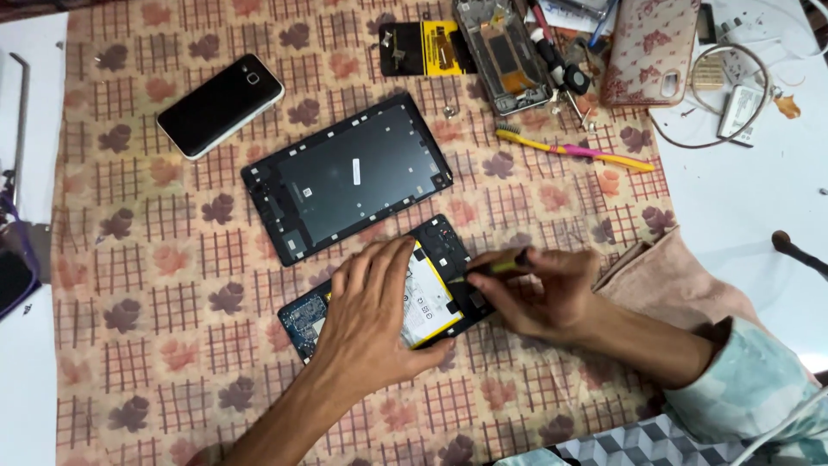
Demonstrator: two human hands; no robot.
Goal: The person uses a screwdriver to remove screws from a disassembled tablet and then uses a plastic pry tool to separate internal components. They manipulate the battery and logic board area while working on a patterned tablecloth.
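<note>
My left hand lies flat on an opened phone, pressing on its white battery with yellow edge; a blue circuit board shows at the phone's lower left. My right hand grips a small dark screwdriver whose tip rests on the phone's right side near the battery. A dark tablet back frame lies just above the phone on the patterned cloth.
A black phone lies at upper left. Farther back are a stripped phone frame, a black and yellow part, a yellow-pink toothbrush, a floral phone case and a coiled cable.
</note>
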